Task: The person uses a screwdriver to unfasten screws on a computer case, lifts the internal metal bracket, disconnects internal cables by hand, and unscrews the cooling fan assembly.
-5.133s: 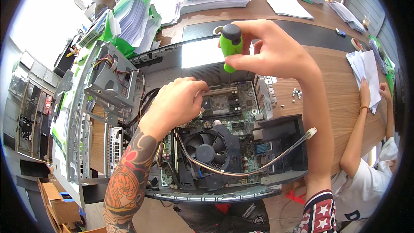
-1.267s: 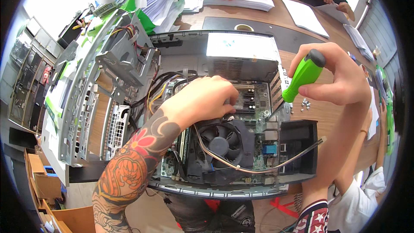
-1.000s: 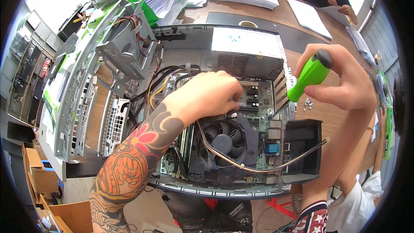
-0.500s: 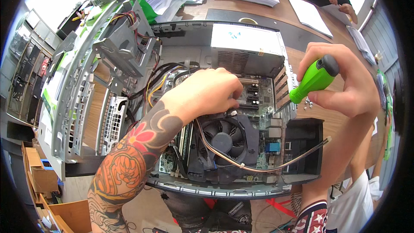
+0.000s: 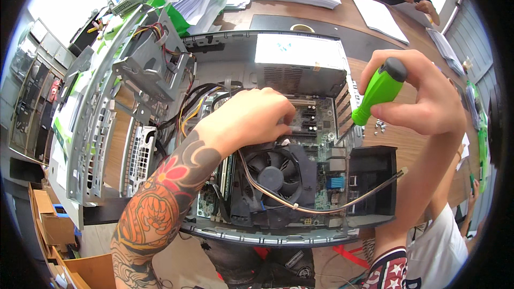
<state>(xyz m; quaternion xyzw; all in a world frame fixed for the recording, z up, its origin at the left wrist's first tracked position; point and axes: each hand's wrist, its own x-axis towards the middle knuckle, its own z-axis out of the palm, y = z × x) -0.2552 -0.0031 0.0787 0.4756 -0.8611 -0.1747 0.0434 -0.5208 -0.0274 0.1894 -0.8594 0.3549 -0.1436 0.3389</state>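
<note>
An open desktop computer case (image 5: 225, 48) of grey sheet metal lies on its side on a brown wooden table (image 5: 407, 139). The left hand (image 5: 251, 118) is curled, palm down, on the green motherboard (image 5: 316, 128), just above the round black cooler fan (image 5: 274, 174) — what its fingertips grip I cannot tell, they are hidden. The right hand (image 5: 423, 99) is closed around a screwdriver (image 5: 377, 93) with a thick, smooth green plastic handle and a black cap; its thin shaft points down toward the board's right edge. A tan cable (image 5: 321, 206) curves over the fan. Small shiny screws (image 5: 381, 124) lie on the table beside the case, and a boxy metal power supply (image 5: 300, 64) sits at the far end
</note>
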